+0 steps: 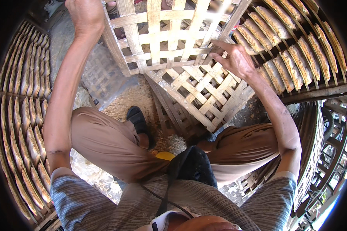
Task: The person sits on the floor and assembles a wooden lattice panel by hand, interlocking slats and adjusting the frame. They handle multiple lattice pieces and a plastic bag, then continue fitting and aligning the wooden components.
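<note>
I watch the left hand [86,17] grasp the lattice rack [154,30] high on its left bar, while the right hand [235,59] pinches it near the lower right corner. From my view, it sits at the top, partly covering another lattice rack [181,100]. Flat, pale wooden strips cross over and under, leaving open squares inside a greyer, rough-edged frame. Bright light whitens some strips; its upper end runs out of sight.

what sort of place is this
Probably a small workshop, perhaps for drying food: rows of slabs stand along both sides, a wooden lattice is held up, and crumb-like litter lies below. What the slabs are isn't clear.
</note>
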A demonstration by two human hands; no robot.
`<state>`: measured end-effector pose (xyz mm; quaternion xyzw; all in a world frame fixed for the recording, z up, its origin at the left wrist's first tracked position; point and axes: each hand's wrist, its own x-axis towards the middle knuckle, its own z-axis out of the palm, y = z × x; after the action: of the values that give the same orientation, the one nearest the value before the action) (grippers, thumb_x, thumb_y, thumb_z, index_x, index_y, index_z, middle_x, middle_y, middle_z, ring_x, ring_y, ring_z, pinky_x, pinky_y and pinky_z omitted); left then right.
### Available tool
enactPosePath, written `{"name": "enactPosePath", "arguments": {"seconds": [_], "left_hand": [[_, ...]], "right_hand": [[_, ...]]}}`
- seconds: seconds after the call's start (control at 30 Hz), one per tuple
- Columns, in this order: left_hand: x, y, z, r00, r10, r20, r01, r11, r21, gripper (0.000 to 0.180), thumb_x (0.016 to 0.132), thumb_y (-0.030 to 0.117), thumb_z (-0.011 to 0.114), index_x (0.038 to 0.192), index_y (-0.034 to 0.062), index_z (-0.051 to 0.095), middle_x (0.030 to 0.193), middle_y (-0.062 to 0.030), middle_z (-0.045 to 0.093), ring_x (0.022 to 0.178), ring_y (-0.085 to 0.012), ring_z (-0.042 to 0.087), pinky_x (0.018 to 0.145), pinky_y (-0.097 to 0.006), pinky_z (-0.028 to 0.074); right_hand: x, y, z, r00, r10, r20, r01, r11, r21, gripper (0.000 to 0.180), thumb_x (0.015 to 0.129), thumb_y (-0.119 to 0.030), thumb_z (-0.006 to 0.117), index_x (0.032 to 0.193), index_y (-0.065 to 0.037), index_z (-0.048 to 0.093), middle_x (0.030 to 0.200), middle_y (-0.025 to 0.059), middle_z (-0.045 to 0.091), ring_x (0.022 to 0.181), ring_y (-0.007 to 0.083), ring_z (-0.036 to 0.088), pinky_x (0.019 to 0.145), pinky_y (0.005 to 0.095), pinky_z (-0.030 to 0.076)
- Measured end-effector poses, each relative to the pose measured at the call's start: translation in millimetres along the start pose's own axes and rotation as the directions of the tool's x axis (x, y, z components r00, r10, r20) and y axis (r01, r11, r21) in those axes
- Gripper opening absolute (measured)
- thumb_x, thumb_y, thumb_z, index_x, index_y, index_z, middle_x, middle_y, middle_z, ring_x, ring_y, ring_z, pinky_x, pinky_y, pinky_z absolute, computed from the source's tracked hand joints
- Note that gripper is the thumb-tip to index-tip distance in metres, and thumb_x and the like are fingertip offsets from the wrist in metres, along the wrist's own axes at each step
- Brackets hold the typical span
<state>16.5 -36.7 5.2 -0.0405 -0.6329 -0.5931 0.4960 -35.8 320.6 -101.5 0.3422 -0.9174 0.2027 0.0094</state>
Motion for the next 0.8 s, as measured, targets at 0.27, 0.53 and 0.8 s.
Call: {"name": "enactPosePath", "arguments": {"seconds": [0.27,0.53,0.8], "left_hand": [[-13,22,14,0.997,0.083,0.007,-0.083,0.996,0.043,0.05,0.112,0.041,0.049,0.089,0.0002,0.067,0.074,-0.0053,0.067,0.058,-0.0121,0.063,0.046,-0.026,0.047],[-20,33,15,0.998,-0.054,0.03,0.054,0.999,0.005,0.047,0.112,0.043,0.049,0.096,0.0005,0.062,0.072,-0.0045,0.062,0.053,-0.0111,0.06,0.042,-0.025,0.048],[-9,22,3,0.99,-0.139,0.027,0.139,0.99,0.012,0.051,0.111,0.047,0.05,0.093,0.0012,0.06,0.072,-0.0043,0.059,0.05,-0.0119,0.058,0.04,-0.026,0.046]], "right_hand": [[30,4,31,0.969,0.226,0.095,-0.245,0.895,0.373,0.021,0.101,-0.014,0.068,0.107,0.004,0.077,0.088,0.0152,0.078,0.064,0.017,0.076,0.052,0.0288,0.062],[38,3,29,0.967,0.233,0.104,-0.252,0.938,0.237,0.02,0.098,-0.009,0.064,0.096,0.005,0.078,0.084,0.0166,0.078,0.064,0.0183,0.076,0.054,0.0309,0.062],[35,5,39,0.995,0.068,-0.068,-0.069,0.997,-0.024,0.021,0.094,-0.013,0.064,0.092,0.004,0.075,0.08,0.019,0.076,0.067,0.0282,0.076,0.072,0.0445,0.063]]}}
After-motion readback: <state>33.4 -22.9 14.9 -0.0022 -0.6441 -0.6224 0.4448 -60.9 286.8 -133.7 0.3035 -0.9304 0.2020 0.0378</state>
